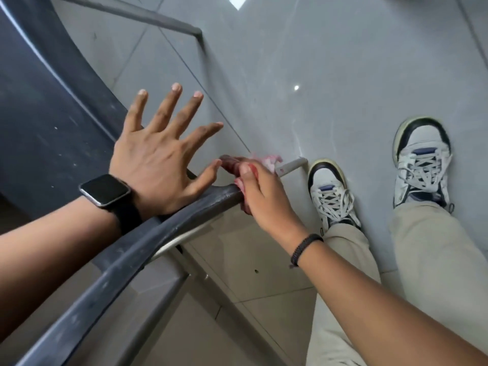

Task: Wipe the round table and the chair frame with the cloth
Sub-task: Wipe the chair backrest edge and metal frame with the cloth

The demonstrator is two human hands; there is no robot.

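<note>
The dark chair frame (148, 239) runs as a curved rail from the lower left up to the middle. My right hand (264, 196) grips a pink and red cloth (266, 161) wrapped around the end of that rail. My left hand (161, 154) hovers over the rail with fingers spread wide and holds nothing; a black smartwatch is on its wrist. The dark chair seat (45, 122) fills the left side. The round table is out of view.
Grey tiled floor (317, 75) lies below. My two white and navy sneakers (330, 196) and beige trouser legs stand at the right, close to the rail's end. A thin metal chair leg (290, 165) pokes out by the cloth. Another dark bar (148, 17) crosses the top.
</note>
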